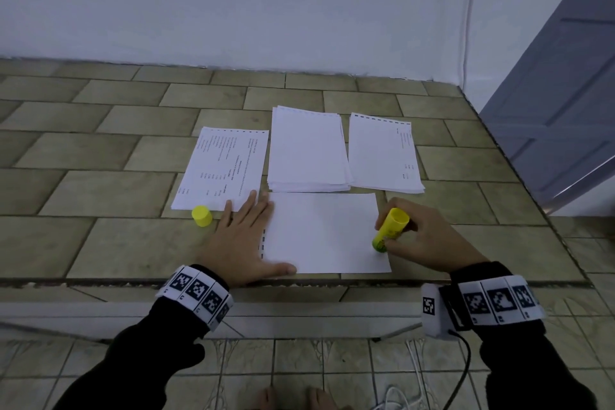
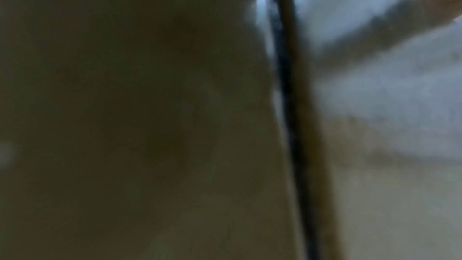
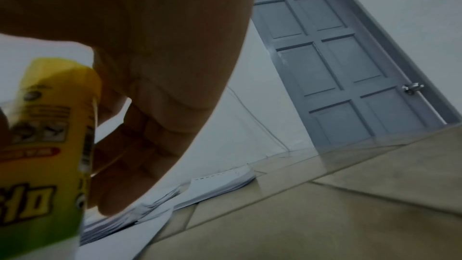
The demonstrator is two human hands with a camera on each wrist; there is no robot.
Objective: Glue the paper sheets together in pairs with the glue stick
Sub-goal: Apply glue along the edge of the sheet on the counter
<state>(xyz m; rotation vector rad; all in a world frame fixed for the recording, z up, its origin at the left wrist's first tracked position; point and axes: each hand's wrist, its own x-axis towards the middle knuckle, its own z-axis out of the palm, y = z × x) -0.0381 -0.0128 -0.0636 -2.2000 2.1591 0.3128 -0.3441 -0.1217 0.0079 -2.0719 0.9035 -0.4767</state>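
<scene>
Dim, cool, even light falls across the tiled ledge (image 1: 100, 190) in the head view, leaving only soft, faint shadows and no glare. Straight lines bow toward the frame's edges, and the wall (image 1: 233, 0) takes a bluish cast. The left wrist view is dark, murky and blurred throughout, nothing sharp. In the right wrist view the glue stick (image 3: 47, 145) and hand (image 3: 150, 66) loom close and soft, underexposed, while the grey door (image 3: 337, 66) stands sharper and leans with the lens.
</scene>
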